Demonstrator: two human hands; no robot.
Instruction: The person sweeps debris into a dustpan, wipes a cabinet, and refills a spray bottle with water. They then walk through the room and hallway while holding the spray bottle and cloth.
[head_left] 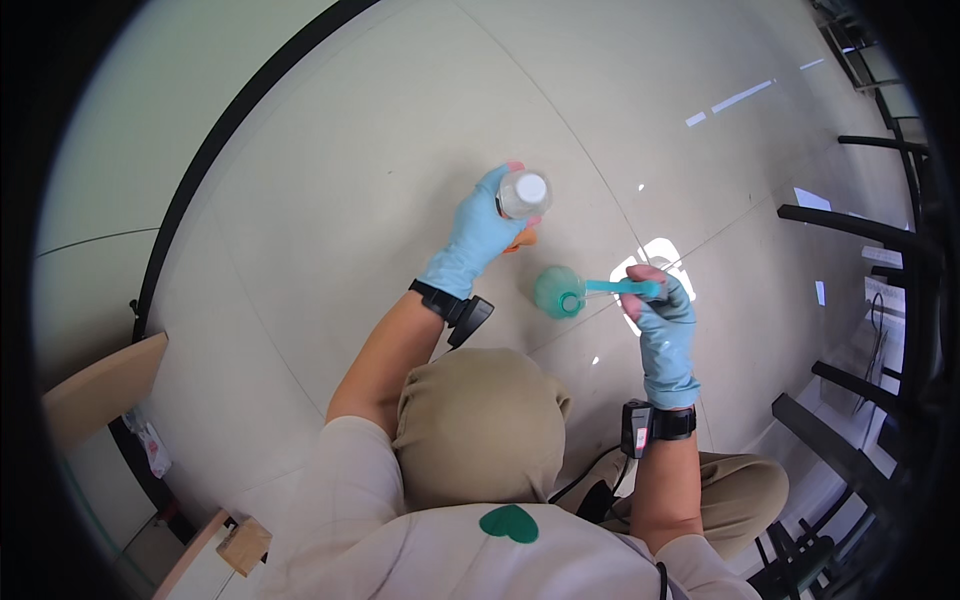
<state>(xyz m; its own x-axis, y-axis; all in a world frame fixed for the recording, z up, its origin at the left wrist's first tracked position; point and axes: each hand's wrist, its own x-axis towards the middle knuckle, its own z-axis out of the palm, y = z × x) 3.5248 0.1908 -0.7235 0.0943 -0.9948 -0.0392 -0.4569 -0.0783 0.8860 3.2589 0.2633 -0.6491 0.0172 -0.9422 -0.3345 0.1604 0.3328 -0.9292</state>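
Note:
My left hand point(478, 235), in a light blue glove with bare fingertips, is closed around a clear bottle with a white cap point(531, 188). Just below that grip, an orange piece point(523, 239) shows partly; its kind is unclear. Between my hands a translucent green bottle point(553, 288) stands on the floor, its round neck toward me. My right hand point(664, 320), gloved the same way, pinches a narrow teal stick-like piece point(615, 287). That piece points left toward the green bottle; whether they touch I cannot tell.
Pale floor tiles point(400, 130) spread around the bottles. My knee point(480, 430) rises between my arms. Black metal legs point(850, 225) stand along the right side. A dark strip point(215, 130) edges the floor at left, near a wooden board point(110, 390) and a small brown box point(245, 546).

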